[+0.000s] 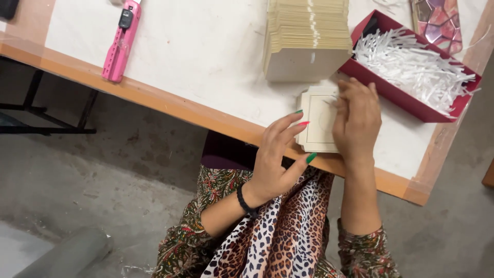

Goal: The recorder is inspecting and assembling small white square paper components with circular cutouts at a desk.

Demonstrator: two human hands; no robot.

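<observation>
Closest to the camera, a leopard-print cloth drapes over the lap. The left hand comes up from below, its fingers spread loosely, fingertips touching the left edge of a small cream card piece that lies flat at the near edge of the bench. The right hand lies on top of that same card piece, palm down, fingers pressed flat on its right side, not curled round it. Just beyond the card piece stands a tall stack of cream cards. To the right, touching distance from the right hand, sits a red tray heaped with white paper shreds. Far left on the bench lies a pink tool.
</observation>
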